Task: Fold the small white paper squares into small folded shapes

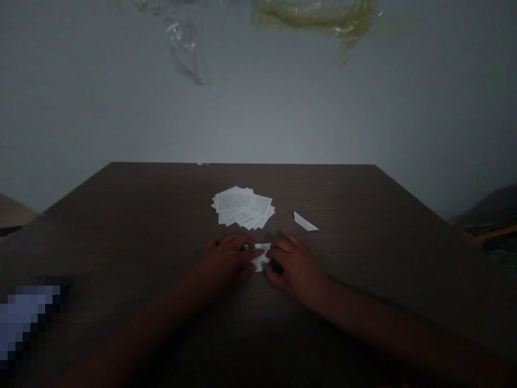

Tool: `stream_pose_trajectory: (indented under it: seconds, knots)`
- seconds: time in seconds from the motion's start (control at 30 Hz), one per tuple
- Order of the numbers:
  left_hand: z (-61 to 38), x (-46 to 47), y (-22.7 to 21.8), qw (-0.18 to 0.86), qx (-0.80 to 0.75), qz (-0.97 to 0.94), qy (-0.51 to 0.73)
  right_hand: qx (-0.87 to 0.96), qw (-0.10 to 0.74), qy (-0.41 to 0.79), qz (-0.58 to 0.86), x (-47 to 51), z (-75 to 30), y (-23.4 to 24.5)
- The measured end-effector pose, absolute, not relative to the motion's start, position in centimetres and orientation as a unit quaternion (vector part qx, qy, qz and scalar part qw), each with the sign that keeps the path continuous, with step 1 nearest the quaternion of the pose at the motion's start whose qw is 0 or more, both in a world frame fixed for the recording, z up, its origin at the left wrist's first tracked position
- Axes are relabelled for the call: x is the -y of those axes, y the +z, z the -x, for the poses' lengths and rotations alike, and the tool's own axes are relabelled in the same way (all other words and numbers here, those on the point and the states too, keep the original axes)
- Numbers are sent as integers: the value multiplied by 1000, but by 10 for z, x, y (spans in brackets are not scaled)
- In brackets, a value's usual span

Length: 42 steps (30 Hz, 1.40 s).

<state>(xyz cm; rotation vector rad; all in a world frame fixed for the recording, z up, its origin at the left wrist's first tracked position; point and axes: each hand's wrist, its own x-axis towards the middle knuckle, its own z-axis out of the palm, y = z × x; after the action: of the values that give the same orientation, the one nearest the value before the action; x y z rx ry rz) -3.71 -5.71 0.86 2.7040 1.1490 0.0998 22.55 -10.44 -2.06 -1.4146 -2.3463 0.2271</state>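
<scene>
Pixelated shape: blocked out at 8 o'clock near the left edge of the table (pixel 133 215); any marking on the pale-blue and dark patch (pixel 26 312) is masked.
Left forearm: run in from 7 o'clock, angled up toward 1.
Clear plastic: a crinkled clear piece (pixel 183 48) is stuck to the wall (pixel 81 91) at 11 o'clock, shine visible, writing not made out.
Left hand (pixel 232 256): placed palm down at 9 o'clock of the small paper; index finger is stretched toward 3 across the sheet, thumb is set below it at the near edge. Fingertips are laid on the paper; whether it is pinched cannot be told.
Fanned sheets (pixel 236 202): heaped loosely at 11 to 12 o'clock, just past the hands, corners stuck out all round. Rows of dark print are seen on the top faces, too small to be read.
Small paper (pixel 258 264): held down on the table between both hands, at dial centre; partly covered by fingers. Faint print is shown, illegible.
Right hand (pixel 293 264): set at 3 o'clock, fingers curled toward 9, thumb tucked below with a dark gap left under the fingers. Paper is touched; pinched or merely pressed, cannot be told.
Right forearm: brought in from 4 o'clock.
Folded slip (pixel 306 221): lying alone at 1 to 2 o'clock, slanted down toward 4; printed lines are visible, unreadable.
Yellowish tape (pixel 315 16): fixed high on the wall, 12 to 1 o'clock.
</scene>
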Motion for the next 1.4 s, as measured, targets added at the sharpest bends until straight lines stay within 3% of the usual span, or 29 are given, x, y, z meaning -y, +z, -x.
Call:
stream_pose_trajectory:
  seconds: [1.13, 1.4]
  knots:
    - [35, 59, 13, 105, -393, -913, 46, 771, 275, 27, 573, 79, -243, -30]
    - [36, 54, 6, 112, -391, -912, 42, 785, 252, 35, 565, 86, -243, -22]
